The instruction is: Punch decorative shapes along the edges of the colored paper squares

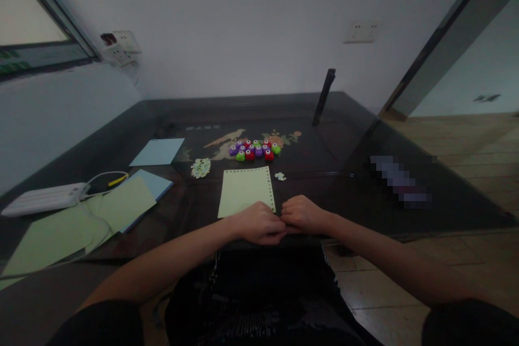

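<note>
My left hand [259, 223] and my right hand [303, 214] meet at the table's front edge, both closed with fingers curled in. Their fingertips touch or nearly touch; whatever they may hold is hidden. Just beyond my left hand lies a pale yellow-green paper sheet [245, 190] with a row of holes along its top and right edges. To its right is a small cluster of pale paper bits [280, 176]. A larger heap of similar bits [200, 167] lies to the upper left. Behind the sheet sit several small purple, red and green punch-like pieces [254, 150] with white round tops.
On the left lie a blue sheet [158, 152], overlapping yellow-green sheets [121, 203] and a white power strip [44, 199] with a cable. A black upright stick [323, 97] stands at the back right. A blurred-out object [399, 179] lies on the dark table [324, 173] at right.
</note>
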Demonstrator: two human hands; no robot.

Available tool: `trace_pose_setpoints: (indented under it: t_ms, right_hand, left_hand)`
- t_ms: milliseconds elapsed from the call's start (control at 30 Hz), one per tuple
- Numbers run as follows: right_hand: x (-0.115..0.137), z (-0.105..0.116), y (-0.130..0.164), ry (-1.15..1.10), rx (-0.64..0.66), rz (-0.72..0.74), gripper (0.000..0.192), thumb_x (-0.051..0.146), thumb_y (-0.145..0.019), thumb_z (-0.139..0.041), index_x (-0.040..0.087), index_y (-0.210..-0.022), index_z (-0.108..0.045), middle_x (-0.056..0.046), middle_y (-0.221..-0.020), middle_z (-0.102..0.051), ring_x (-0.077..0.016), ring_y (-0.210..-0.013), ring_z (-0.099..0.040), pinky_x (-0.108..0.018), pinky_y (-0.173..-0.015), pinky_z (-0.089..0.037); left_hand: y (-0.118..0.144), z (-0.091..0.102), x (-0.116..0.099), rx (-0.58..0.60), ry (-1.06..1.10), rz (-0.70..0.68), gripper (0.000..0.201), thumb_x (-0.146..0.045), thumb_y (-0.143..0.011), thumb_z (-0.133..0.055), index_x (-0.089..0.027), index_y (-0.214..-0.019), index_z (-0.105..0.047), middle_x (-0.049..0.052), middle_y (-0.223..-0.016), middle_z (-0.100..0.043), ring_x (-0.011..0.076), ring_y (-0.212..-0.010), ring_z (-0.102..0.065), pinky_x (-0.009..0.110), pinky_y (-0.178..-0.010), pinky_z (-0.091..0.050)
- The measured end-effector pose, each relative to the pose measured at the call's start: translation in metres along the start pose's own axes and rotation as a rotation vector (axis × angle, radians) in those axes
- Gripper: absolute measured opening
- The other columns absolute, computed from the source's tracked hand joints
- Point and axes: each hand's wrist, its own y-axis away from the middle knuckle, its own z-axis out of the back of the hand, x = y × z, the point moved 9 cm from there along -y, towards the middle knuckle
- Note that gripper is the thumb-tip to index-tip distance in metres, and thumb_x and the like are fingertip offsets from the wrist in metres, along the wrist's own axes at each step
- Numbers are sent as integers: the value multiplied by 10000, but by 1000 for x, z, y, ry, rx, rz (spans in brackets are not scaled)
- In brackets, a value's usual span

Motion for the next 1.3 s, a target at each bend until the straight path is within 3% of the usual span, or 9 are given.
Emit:
trace_pose_setpoints:
  t_ms: [467, 700, 833, 1000, 1133, 1300]
  right_hand:
    - [1, 0, -1, 8, 4, -4, 529, 454, -958, -308, 165, -594, -560, -35, -568, -577, -126, -528, -456, -279, -533, -255]
    - [0, 9, -2, 51, -27, -27, 440, 389, -952, -379, 169, -614, -554, -17, -567, -564, -123, -545, -445, -281, -544, -237]
    - [-10, 19, -2, 111, -61, -102, 379, 408, -930, -435, 163, -674, -570, -24, -627, -586, -138, -611, -473, -282, -564, -242]
    - [-19, 21, -8, 78, -23, -184, 291, 430, -895, -493, 161, -853, -596, -50, -807, -623, -169, -756, -513, -286, -662, -313]
    - [-21, 17, -14, 78, -7, -199, 282, 416, -890, -506, 159, -966, -592, -73, -919, -624, -182, -825, -525, -301, -719, -331]
    - [-21, 13, -16, 127, 11, -199, 251, 383, -899, -494, 165, -960, -602, -82, -961, -618, -190, -851, -531, -319, -742, -334]
  left_hand:
    - [1, -1, -1, 9, -28, -18, 241, -233, -864, -428, -194, -654, -539, -4, -572, -603, 106, -476, -506, 263, -459, -345]
    - [11, 18, 3, -28, -140, -54, 270, -257, -884, -440, -189, -637, -526, -11, -532, -545, 105, -456, -460, 263, -473, -302]
    - [23, 36, 24, 20, -200, 58, 242, -266, -893, -434, -181, -688, -527, 10, -621, -570, 123, -555, -498, 268, -538, -345]
    - [43, 41, 40, 162, -103, 171, 208, -356, -881, -482, -167, -812, -536, 54, -809, -595, 164, -789, -543, 300, -749, -413]
    - [52, 41, 45, 172, -41, 215, 192, -344, -876, -494, -163, -824, -536, 67, -862, -591, 174, -845, -537, 321, -811, -401]
    - [55, 38, 54, 158, -8, 246, 173, -336, -867, -512, -172, -822, -547, 61, -869, -588, 176, -855, -532, 320, -813, -393]
